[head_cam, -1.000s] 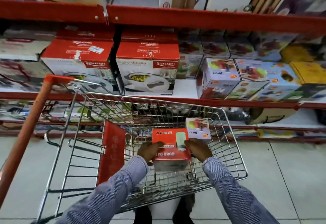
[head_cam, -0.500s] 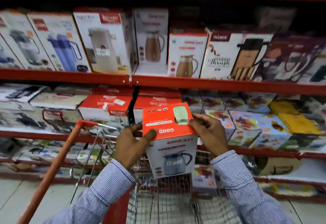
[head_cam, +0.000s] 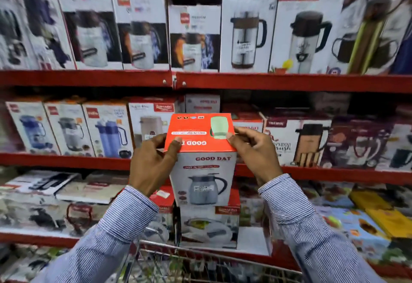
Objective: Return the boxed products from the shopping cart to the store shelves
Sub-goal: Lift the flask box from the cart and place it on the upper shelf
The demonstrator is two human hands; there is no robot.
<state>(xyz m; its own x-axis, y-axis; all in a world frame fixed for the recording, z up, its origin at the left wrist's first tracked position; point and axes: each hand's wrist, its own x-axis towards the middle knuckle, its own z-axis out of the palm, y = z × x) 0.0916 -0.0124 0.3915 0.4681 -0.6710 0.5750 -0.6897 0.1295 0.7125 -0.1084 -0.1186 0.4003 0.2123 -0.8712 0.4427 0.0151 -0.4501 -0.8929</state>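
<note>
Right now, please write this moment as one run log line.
phase: carrying | object: Good Day kettle box | left hand: gripping | right hand: gripping | placed: no

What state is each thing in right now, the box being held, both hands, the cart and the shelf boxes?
Good Day kettle box: closed, upright, lifted in front of the shelves.
Left hand: grip shut on the box's left top edge.
Right hand: grip shut on the box's right top edge.
Shopping cart: only its wire rim shows; contents hidden.
Shelf boxes: closed, standing upright in rows.
</note>
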